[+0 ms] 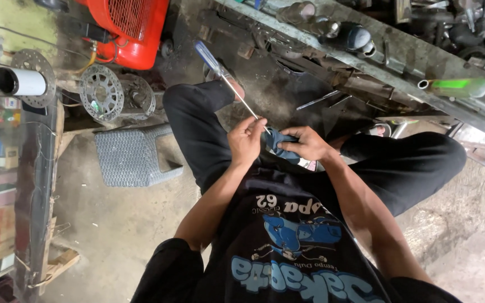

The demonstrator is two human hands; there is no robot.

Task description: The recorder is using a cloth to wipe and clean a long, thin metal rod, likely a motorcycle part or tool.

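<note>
Looking down through the head camera, we find a seated person with both hands raised in front of the lap, above the black trousers (209, 134).

The left hand (246, 140) is closed around the lower end of a long screwdriver (232, 87), fingers curled about the shaft just where it meets the cloth. The right hand (309, 143) is clenched on a blue-grey rag (279, 141), bunching it against the tool's tip. We judge the two hands are set close, nearly touching, so that one steadies the shaft while the other presses the cloth around it.

The screwdriver's long axis runs diagonally: its blue-and-clear handle (206, 56) points away from the person, toward the upper left of the view, and its thin metal shaft slopes down and right to the hands. The tip itself is hidden inside the rag and fingers; we cannot tell its shape.

Around the work we note:
- a grey plastic stool (133, 157) on the concrete floor, left of the knee;
- brake discs (102, 92) lying beside a red machine (133, 28) further off;
- a white-and-black tube (21, 82) on a shelf edge at far left;
- a cluttered metal bench (399, 70) across the upper right, with a green-handled tool (458, 87) resting on it, well apart from the hands.
</note>
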